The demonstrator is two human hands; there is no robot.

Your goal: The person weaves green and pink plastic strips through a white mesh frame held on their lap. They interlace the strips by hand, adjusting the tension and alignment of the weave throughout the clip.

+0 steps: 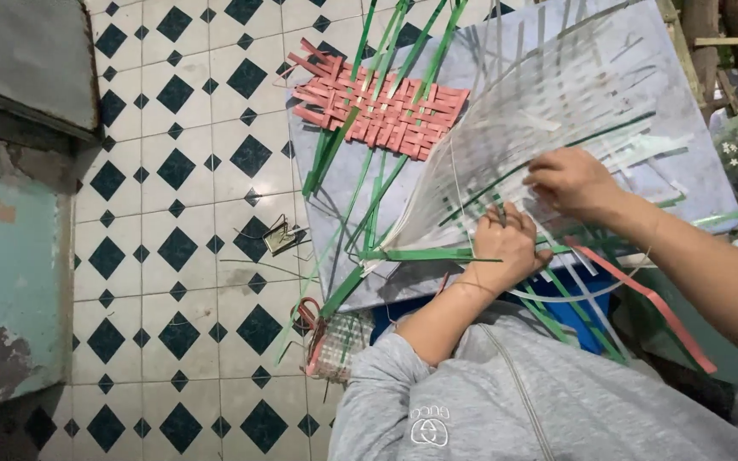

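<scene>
My left hand (510,248) is clenched around the gathered ends of the white strips (506,128), where they bunch together with a few green strips (424,254) near the front edge of the worktop (685,94); that grip is closed tight, knuckles up. My right hand (570,181) sits just beyond it, fingers curled down into the white weave, pinching at a strip there, though I cannot tell exactly which one it has. The white strips fan out from my left hand across the grey worktop, crossed by other white strips into an open lattice. Beside it on the far left part of the worktop lies a small woven mat of pink strips (382,111), with long green strips threaded through it and running back toward me. A pink strip (651,299) and more green ones hang loose over my lap under my right forearm. The floor (172,256) to my left is white tile with dark diamonds; a small woven piece (335,346) lies on it near my left elbow, and a small metal clip (284,235) sits farther out
</scene>
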